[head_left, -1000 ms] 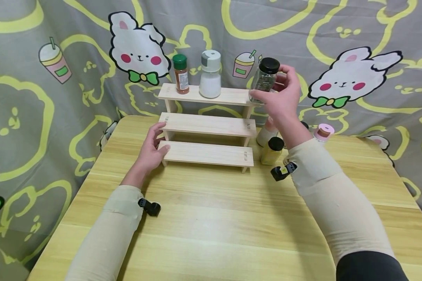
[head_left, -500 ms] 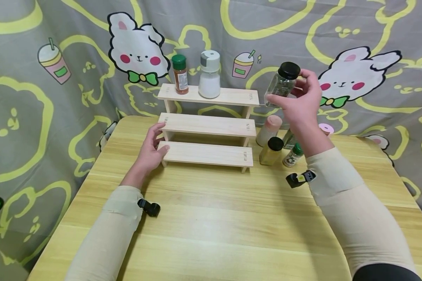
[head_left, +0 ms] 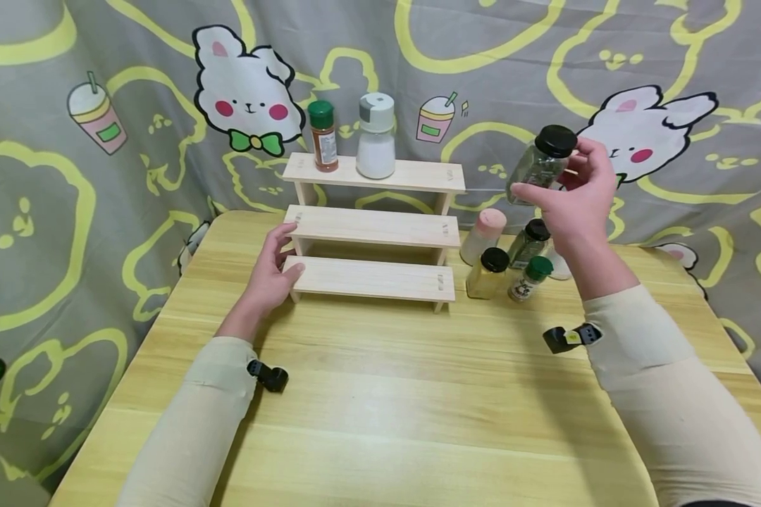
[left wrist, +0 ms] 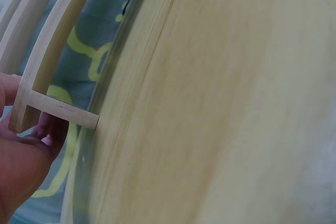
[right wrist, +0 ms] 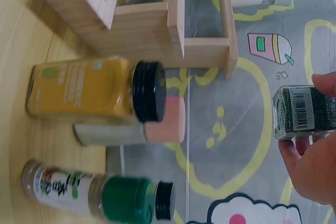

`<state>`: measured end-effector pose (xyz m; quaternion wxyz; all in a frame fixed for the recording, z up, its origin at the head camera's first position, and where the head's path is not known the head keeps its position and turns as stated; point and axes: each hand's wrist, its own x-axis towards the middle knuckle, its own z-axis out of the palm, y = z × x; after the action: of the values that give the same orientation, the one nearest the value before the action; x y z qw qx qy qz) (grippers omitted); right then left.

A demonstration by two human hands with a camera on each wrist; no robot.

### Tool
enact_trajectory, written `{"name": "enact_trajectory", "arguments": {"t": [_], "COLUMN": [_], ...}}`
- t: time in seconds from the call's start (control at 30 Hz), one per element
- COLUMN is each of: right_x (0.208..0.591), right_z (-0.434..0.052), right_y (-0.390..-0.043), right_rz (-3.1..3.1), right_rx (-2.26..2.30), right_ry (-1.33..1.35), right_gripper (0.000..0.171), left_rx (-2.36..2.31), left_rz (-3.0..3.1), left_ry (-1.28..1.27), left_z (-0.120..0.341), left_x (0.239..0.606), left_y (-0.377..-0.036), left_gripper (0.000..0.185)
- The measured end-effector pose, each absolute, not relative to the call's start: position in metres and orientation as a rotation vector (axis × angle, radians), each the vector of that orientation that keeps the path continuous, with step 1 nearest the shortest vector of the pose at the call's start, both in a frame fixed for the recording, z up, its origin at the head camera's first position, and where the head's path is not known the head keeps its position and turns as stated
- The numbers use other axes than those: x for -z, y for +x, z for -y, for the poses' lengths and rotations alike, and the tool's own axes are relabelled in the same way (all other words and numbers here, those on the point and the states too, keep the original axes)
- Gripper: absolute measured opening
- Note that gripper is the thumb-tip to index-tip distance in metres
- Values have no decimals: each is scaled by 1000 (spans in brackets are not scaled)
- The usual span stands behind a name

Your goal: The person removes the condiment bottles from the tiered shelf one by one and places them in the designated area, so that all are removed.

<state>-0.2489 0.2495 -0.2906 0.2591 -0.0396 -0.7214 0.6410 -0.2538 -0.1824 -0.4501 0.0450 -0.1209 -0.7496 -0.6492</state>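
Holding: my right hand (head_left: 577, 204) grips a clear jar (head_left: 537, 165) with a black lid, fingers and thumb curled round its body; it is up in the air, tilted, to the right of the wooden rack (head_left: 374, 229) and above the group of bottles on the table.
Jar contents: dark green flakes, with a barcode label showing in the right wrist view (right wrist: 304, 111).
Left hand: my left hand (head_left: 269, 271) rests on the left end of the rack, fingers bent against the two lower steps, thumb at the bottom step; it holds the rack rather than lifting it.
Rack: three steps, standing on the table (head_left: 380, 394) near the back edge.
Top step: a red spice bottle (head_left: 323, 135) with a green cap and a white shaker (head_left: 376, 137) with a grey cap, side by side, upright.
Lower steps: bare wood.
Beside the rack, right: a yellow bottle (head_left: 487, 273) with a black lid, a pink-capped bottle (head_left: 482, 236) behind it, a green-capped bottle (head_left: 528, 279) and a dark jar (head_left: 528, 243), all close together.
Backdrop: grey curtain (head_left: 101, 176) with rabbits and yellow outlines.
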Motion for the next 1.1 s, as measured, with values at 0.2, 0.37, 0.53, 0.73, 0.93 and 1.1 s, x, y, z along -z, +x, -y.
{"name": "enact_trajectory", "arguments": {"t": [0.2,0.37,0.53,0.73,0.93,1.1], "right_x": [294,296,301,311,322,331], "right_z": [-265,-277,-289,-300,-312,-323], "right_y": [-238,-228,-217,-209,-204,-198], "right_rz": [1909,1897,1875,1855,1862,1880], "right_rx": [-1766,-1779,-1816,-1849,-1768,-1755], "right_ry": [-120,-184,-205,-212,-253,-332], "right_gripper": [75,80,80,81,80,82], "left_rx": [1984,1988,1980,1970,1962,1963], "left_rz": [2285,2274,2282,2301,2302,2295], "left_ry": [-391,-399,-399,-377,-379,-383], "left_z": [183,184,182,183,183,183], "left_x": [452,452,451,452,453,453], "left_y": [-254,-253,-253,-254,-254,-254], "left_gripper": [74,75,74,73,73,73]}}
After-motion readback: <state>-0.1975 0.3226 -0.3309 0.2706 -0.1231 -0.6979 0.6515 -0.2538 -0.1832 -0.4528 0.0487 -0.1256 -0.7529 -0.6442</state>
